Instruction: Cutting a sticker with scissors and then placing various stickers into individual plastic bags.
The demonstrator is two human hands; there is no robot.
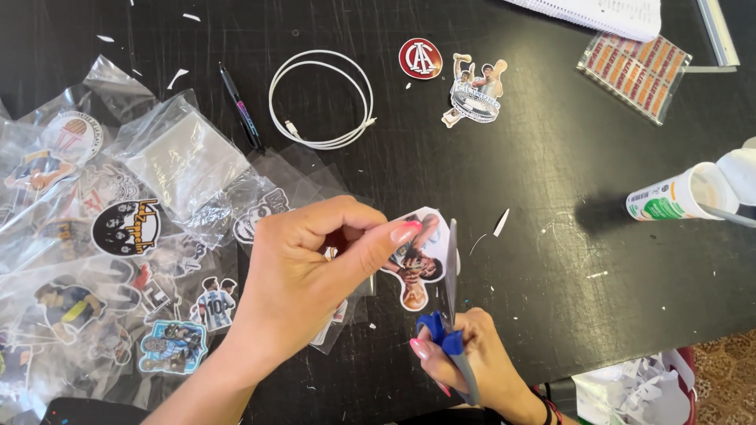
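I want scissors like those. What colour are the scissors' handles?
The scissors' handles are blue, gripped by the right hand. The head view shows it best.

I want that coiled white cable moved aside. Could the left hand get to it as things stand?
Probably not right now: the left hand is pinching the printed sticker that the scissors are cutting. The white cable itself lies uncovered on the black table beyond it, with nothing between.

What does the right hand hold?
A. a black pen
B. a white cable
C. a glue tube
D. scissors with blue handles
D: the right hand has its fingers through the blue handles of the scissors, whose blades meet the printed cut-out that the left hand pinches.
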